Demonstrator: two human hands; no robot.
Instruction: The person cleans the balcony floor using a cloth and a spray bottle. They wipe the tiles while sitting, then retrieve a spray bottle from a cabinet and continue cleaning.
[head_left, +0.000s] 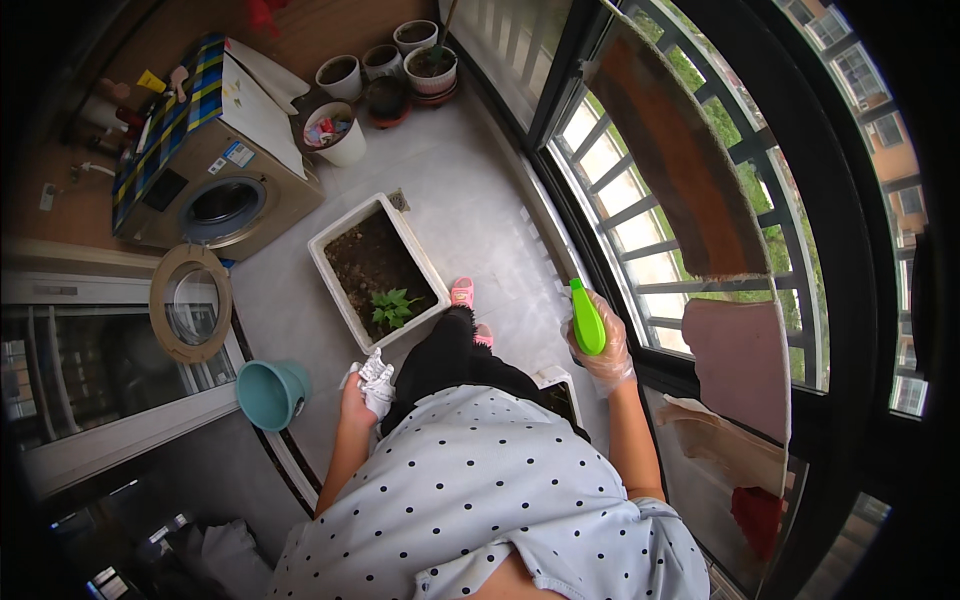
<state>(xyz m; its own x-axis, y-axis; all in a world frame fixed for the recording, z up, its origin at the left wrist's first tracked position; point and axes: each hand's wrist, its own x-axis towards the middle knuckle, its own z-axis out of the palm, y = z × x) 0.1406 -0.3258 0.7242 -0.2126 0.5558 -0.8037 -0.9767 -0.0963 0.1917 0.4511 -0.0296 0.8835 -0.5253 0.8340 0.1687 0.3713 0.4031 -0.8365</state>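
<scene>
My left hand (357, 405), bare, is closed around a crumpled white wad (376, 383); cloth or tissue, I cannot tell which. At the right, by the window, my right hand (608, 345) wears a clear plastic glove. It grips a bright green tapered thing that looks like a spray bottle head (588, 325), its narrow end pointing away from me; whatever is below it is hidden by the hand. On the floor in front of my feet stands a white rectangular planter (330, 290) of dark soil, with a small leafy green plant (392, 309) at its near end.
A teal bucket (272, 394) stands at the left. Beyond it is a washing machine (245, 185) with its round door (190, 303) swung open. Several flowerpots (340, 78) and a white bin (337, 145) line the back. Barred windows (640, 215) run along the right. Another white container (556, 376) is beside my right leg.
</scene>
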